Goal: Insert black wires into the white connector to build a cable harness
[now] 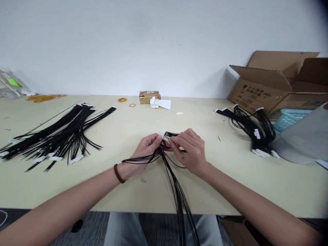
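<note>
Both hands meet at the middle of the pale table (123, 191) over a bundle of thin black cables (176, 186) that trails off the front edge. My left hand (147, 147) is closed around the bundle near its white connector end (163, 133). My right hand (191, 150) pinches the cables beside it, fingers curled at a coiled loop. A dark band sits on my left wrist.
A large spread of black cables with white connectors (53, 135) lies at the left. Another tangled heap (252, 128) sits at the right beside an open cardboard box (279, 83) and a teal basket (290, 118). Rubber bands (122, 99), a small box (149, 96) and crumpled paper lie at the back.
</note>
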Tool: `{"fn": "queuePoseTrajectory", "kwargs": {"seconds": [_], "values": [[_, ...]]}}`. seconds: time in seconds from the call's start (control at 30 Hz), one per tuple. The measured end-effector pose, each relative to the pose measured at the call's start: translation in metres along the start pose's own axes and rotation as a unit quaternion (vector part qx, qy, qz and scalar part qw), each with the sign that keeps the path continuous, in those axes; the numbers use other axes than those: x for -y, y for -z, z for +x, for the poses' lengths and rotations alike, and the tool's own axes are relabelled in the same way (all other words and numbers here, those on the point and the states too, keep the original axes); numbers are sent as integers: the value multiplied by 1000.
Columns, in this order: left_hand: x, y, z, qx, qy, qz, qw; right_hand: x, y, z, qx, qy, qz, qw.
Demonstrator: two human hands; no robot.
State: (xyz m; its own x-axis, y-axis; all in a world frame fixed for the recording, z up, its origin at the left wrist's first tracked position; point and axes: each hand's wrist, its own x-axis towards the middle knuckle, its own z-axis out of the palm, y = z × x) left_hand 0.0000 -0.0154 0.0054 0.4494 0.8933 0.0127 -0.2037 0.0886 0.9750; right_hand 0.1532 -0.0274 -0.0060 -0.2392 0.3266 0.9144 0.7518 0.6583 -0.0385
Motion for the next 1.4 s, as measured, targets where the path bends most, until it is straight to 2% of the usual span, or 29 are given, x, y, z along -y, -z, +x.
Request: {"fn": "queuePoseTrajectory", "kwargs": {"seconds": [0.2, 0.33, 0.43, 0.57, 0.83, 0.97, 1.07, 1.17, 1.27, 1.4], "values": [[-3, 2, 1, 22, 22, -30, 999, -6, 0, 1, 7, 9, -22, 1000], [-1, 11, 4, 26, 37, -109, 993, -22, 6, 3, 11, 48, -95, 994], [-3, 19, 6, 37, 70, -150, 986, -37, 13, 6, -2, 49, -156, 987], [-8, 23, 7, 59, 105, -150, 981, -54, 23, 10, -8, 53, -192, 980], [-10, 20, 5, 48, 123, -129, 983, -68, 30, 14, -43, 76, -219, 972], [-8, 20, 7, 25, 117, -150, 982, -64, 28, 12, -17, 52, -232, 971], [-7, 19, 9, -16, 114, -161, 980, -50, 25, 11, -4, 53, -238, 970], [-6, 19, 10, -39, 114, -180, 976, -30, 19, 9, 13, 150, -185, 971], [-5, 18, 10, -51, 112, -201, 972, -15, 11, 5, 76, 259, -110, 957], [-3, 16, 9, -37, 113, -211, 970, -10, 3, -1, 119, 279, -87, 949]]}}
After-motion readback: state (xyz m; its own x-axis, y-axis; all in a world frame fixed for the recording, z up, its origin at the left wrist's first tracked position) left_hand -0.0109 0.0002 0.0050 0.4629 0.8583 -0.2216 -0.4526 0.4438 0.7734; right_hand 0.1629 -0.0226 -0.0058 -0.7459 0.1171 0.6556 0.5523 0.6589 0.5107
